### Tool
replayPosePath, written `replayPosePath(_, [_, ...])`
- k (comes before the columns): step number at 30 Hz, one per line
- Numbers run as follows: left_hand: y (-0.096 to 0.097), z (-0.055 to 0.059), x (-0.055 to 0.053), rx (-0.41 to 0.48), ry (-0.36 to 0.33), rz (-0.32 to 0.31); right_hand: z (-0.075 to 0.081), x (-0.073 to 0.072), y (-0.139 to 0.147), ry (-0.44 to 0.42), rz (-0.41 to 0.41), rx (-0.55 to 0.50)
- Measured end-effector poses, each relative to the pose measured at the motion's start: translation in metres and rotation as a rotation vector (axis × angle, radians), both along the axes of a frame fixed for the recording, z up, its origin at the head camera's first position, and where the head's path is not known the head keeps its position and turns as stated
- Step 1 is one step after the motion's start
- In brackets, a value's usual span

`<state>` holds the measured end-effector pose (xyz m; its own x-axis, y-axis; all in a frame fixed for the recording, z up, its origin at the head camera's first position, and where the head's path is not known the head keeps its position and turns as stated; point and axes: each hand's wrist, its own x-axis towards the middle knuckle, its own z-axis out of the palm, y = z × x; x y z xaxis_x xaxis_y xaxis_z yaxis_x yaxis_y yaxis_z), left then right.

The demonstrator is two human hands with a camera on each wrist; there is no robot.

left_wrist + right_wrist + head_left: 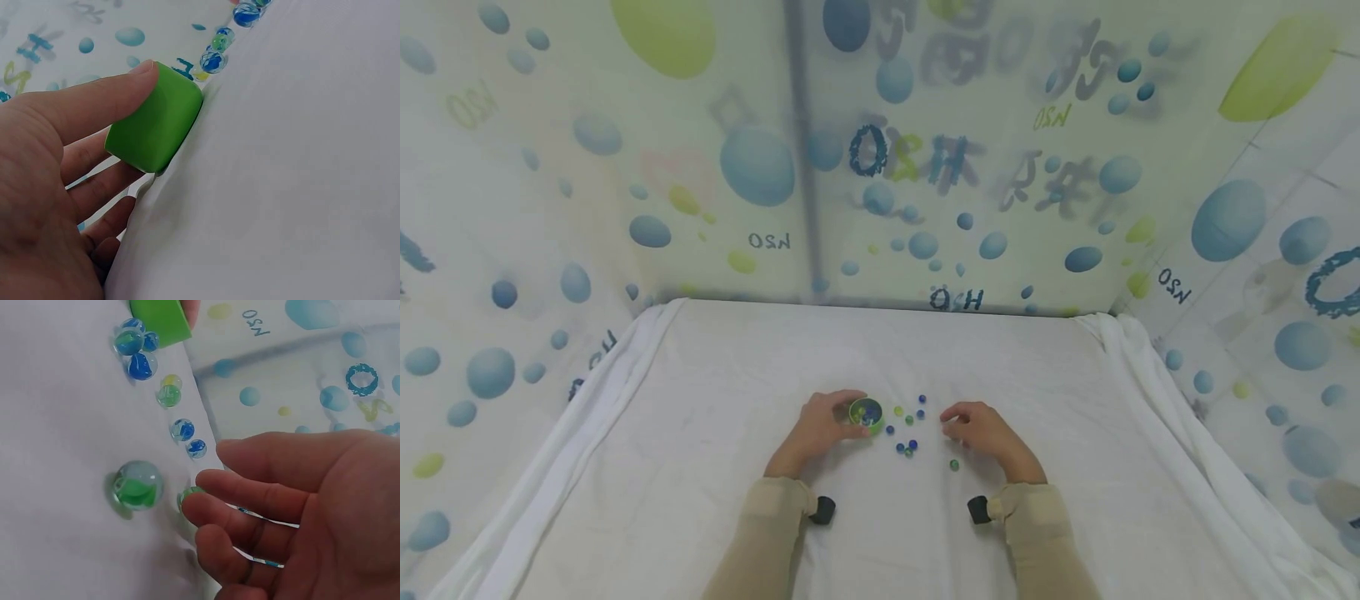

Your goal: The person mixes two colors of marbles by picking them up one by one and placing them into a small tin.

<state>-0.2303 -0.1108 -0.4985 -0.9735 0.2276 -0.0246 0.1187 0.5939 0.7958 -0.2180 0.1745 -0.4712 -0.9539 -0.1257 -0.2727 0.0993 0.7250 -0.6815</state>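
My left hand (822,423) holds a small green cup (156,119) between its thumb and fingers, low at the white cloth. In the head view the cup's mouth shows several marbles (870,413) inside. Blue, green and yellow glass marbles (142,365) lie loose on the cloth between the hands. My right hand (983,427) hovers to the right of them, its fingers loosely bent and the thumb apart from them. A green marble (186,495) is partly hidden behind its fingertips; whether they touch cannot be told. Another clear-green marble (139,485) lies nearer to me.
A white cloth (760,358) covers the table and hangs in folds at both sides. Patterned curtains (700,208) with blue and green ovals and lettering stand behind and beside it. A black wrist camera (823,510) sits on the left wrist, another (980,509) on the right.
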Motion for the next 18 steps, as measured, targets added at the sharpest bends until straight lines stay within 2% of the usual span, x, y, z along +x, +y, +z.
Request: replayPosePath(18, [-0.0010, -0.0025, -0.0014, -0.006, 0.000, -0.004, -0.0029, 0.0008, -0.0026, 0.021, -0.013, 0.006])
